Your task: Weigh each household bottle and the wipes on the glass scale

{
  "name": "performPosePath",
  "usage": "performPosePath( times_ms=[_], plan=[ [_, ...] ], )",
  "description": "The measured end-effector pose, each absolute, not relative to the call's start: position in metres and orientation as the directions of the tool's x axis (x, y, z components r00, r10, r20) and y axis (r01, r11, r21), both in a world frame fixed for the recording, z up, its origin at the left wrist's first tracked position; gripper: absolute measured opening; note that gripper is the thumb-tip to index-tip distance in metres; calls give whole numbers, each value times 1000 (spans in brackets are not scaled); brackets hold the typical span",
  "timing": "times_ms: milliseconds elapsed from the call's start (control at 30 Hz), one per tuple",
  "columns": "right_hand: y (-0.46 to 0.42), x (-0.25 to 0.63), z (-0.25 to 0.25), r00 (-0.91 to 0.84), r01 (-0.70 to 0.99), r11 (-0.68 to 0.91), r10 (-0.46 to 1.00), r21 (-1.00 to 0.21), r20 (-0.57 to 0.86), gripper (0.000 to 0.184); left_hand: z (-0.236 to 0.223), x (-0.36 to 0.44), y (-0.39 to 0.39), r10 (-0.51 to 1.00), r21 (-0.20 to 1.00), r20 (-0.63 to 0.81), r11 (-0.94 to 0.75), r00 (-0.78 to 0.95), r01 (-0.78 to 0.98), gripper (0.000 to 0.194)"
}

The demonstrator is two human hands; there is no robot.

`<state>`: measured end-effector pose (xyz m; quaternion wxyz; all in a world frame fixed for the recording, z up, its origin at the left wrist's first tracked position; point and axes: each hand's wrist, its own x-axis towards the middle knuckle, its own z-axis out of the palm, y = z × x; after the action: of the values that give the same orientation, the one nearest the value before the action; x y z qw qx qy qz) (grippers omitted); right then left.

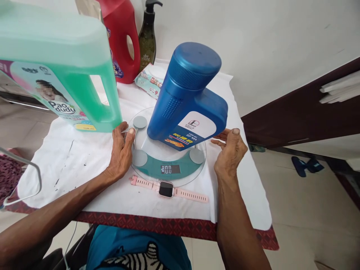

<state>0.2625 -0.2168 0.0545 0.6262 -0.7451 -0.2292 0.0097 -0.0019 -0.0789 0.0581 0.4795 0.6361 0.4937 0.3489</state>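
A round glass scale (168, 171) with a green panel lies on the white cloth, its display lit and reading about 0.0. Over the glass stands a blue engine oil bottle (180, 101), leaning in the view. My left hand (121, 150) is at the scale's left rim, thumb and fingers apart, holding nothing. On the other side, my right hand (232, 150) is beside the bottle's lower right corner, fingers pointing inward and partly hidden; whether they touch the bottle is unclear. In front of the scale lies a pink-strapped watch (165, 189).
A large green detergent jug (84, 82) stands on the left. Behind are a red jug (120, 37), a dark pump bottle (147, 37) and a wipes packet (149, 80). A white cable (38, 172) hangs at left. Blue slippers (306, 165) lie on the floor.
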Motion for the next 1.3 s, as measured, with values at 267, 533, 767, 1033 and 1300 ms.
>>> performPosePath(
  times_ms=[267,533,767,1033,1300],
  plan=[
    [-218,250,67,879,324,-1,370,-946,301,59,57,-2,-79,955,976,-54,-10,291,216,79],
    [-199,224,123,571,232,156,777,-960,264,91,56,0,-80,946,967,-119,42,302,249,91],
    [-175,202,151,655,208,52,734,-977,179,46,63,1,-82,936,953,-170,76,308,294,92],
    [-163,247,173,777,-26,160,624,-987,81,52,50,4,-88,949,968,-177,120,261,220,76],
    [-51,380,167,872,329,228,301,-917,387,55,59,12,-97,963,968,-194,157,189,196,65]
  ],
)
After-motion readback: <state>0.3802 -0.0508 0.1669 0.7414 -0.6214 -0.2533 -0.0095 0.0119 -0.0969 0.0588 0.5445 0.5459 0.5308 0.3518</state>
